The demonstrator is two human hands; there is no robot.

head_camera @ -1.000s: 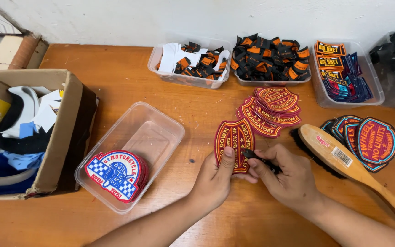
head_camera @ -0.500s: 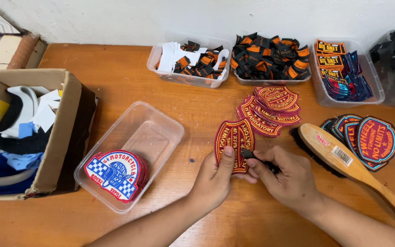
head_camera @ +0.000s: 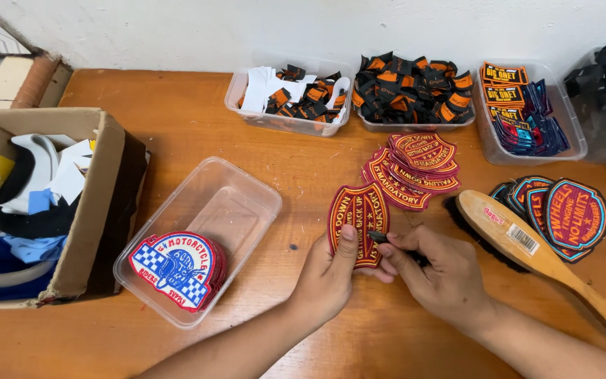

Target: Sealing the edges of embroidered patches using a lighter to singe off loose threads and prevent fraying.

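While pinched upright under the thumb of the left hand (head_camera: 327, 277), red shield patch (head_camera: 358, 223) just above the wooden surface (head_camera: 198, 147); right hand (head_camera: 443, 277) beside it, closed around a small dark tool (head_camera: 381, 238) touching the patch's edge. Brush (head_camera: 527, 245) nearby, right.

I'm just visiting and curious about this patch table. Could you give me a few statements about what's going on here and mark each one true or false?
1. The left hand holds a shield-shaped patch. True.
2. The right hand grips the wooden brush. False: the brush lies on the table; that hand holds a small dark tool against the patch.
3. The clear tub holds checkered round patches. True.
4. The cardboard box sits at the right. False: it is at the left.
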